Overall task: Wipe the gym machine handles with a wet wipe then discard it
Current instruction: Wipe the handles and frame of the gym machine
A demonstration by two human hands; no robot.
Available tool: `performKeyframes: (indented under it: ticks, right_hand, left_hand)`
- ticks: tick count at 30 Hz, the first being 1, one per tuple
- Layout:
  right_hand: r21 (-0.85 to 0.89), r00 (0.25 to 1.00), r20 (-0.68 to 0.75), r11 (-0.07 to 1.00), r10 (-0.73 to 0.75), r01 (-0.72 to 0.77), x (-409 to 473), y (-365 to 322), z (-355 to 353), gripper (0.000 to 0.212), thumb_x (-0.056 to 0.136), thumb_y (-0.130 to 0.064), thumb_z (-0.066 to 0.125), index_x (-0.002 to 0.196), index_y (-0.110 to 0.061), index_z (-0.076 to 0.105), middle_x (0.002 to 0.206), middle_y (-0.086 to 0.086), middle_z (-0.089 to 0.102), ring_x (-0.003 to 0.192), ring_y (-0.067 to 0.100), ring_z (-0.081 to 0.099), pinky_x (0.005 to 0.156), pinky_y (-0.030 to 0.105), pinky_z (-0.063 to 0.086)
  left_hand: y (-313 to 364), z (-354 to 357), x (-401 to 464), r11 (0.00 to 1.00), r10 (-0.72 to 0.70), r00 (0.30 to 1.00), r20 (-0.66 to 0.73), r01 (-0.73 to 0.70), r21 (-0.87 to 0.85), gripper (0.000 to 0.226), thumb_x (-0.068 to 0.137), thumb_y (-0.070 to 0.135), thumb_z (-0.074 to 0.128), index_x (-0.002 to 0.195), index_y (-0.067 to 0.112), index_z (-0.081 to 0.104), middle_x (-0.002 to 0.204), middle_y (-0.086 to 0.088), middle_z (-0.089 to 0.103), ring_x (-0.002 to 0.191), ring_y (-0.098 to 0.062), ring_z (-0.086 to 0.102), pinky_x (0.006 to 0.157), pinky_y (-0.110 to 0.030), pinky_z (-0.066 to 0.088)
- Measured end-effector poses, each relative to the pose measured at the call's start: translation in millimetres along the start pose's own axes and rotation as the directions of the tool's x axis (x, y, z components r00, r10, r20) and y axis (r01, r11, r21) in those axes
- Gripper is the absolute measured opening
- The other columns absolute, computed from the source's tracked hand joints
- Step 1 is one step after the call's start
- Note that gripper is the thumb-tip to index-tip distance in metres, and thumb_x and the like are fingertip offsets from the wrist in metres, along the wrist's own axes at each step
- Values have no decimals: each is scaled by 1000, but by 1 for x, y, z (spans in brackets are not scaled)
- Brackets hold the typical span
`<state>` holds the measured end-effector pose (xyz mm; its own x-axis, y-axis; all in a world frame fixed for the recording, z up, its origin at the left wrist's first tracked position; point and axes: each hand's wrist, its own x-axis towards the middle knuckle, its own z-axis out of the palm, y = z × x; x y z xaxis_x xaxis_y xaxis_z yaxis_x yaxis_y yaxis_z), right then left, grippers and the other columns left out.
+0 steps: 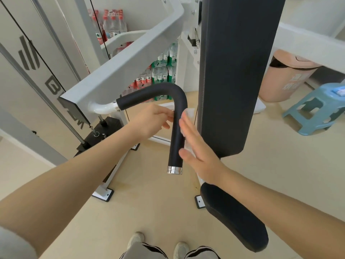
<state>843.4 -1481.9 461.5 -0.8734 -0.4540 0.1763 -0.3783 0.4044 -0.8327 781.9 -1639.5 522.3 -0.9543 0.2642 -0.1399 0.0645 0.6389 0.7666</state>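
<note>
Wiping mid-frame, our flat right hand [197, 146] presses the wet wipe [190, 114] against the handle [177, 131]; left hand [152, 121] seemingly pinches it; bin [285, 75], upper right, awaits.

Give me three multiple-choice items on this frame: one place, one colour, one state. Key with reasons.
1. Where is the pink bin?
A. right of the black back pad
B. left of the weight cables
C. under the handle

2. What colour is the stool?
A. red
B. light blue
C. black

3. How is the right hand on the wet wipe?
A. fist around it
B. not touching
C. flat, fingers straight, pressing it to the handle

Key: 1 A, bin shows past the pad's right edge; 2 B, its plastic is light blue; 3 C, fingers extended against the wipe.
</note>
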Motion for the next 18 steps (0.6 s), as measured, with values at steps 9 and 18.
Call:
performKeyframes:
  ticks: [9, 18]
  right_hand:
    - [-650, 962, 182, 709, -203, 273, 39, -11, -36, 45, 94, -33, 34, 126, -11, 56, 135, 0, 53, 136, 13, 31, 114, 31, 22]
    - [-696, 948, 258, 645, -185, 315, 54, -20, -44, 36, 94, -26, 37, 111, -14, 66, 121, 1, 64, 128, 16, 42, 113, 26, 17]
  left_hand:
    - [0, -32, 25, 982, 173, 967, -187, -183, -41, 41, 85, -8, 36, 98, 14, 69, 87, 1, 69, 73, -6, 62, 68, -11, 47]
    - [-7, -56, 31, 965, 250, 949, -193, -260, -25, 39, 86, -6, 37, 100, 15, 67, 85, 8, 66, 77, -6, 60, 75, -17, 48]
